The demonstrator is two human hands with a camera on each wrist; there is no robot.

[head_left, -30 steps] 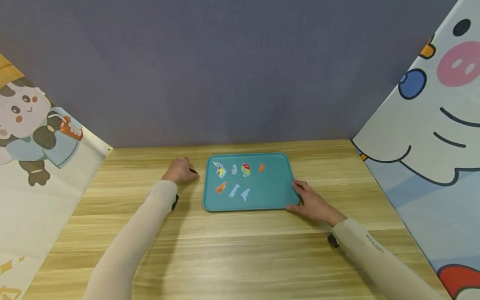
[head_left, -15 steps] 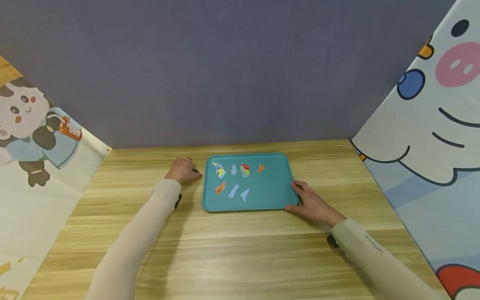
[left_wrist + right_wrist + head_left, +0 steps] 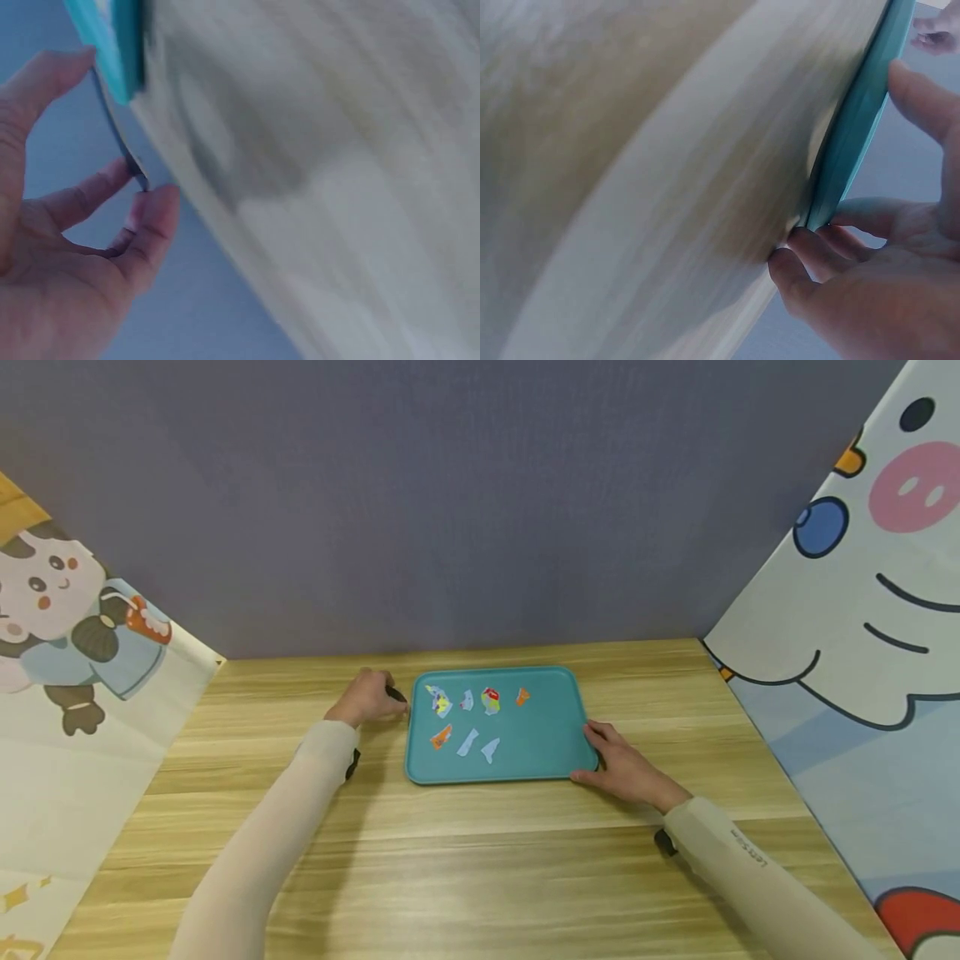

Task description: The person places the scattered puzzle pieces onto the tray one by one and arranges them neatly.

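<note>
My left hand point(image 3: 369, 697) is just off the left edge of the teal tray point(image 3: 536, 739), pinching a thin, dark, flat piece point(image 3: 395, 694) between thumb and fingers. Seen edge-on in the left wrist view, that thin piece point(image 3: 116, 127) hides its face, so its exact kind cannot be told. At the tray's near right corner, my right hand point(image 3: 626, 768) grips the rim, thumb on one side of the corner and fingers on the other. Several torn-looking flat scraps lie on the tray, among them a red-and-yellow scrap point(image 3: 491, 700), an orange scrap point(image 3: 442, 737) and a pale scrap point(image 3: 490, 750).
The tray lies on a wood-grain table point(image 3: 480, 877). A grey padded wall point(image 3: 465, 510) stands behind the table. Cartoon-printed panels rise at both sides, the left panel point(image 3: 67, 810) and the right panel point(image 3: 870, 760).
My left hand has moved slightly right, closer to the tray's left edge, and more of the dark piece shows. My right hand stays at the tray's corner; the scraps keep their places.
</note>
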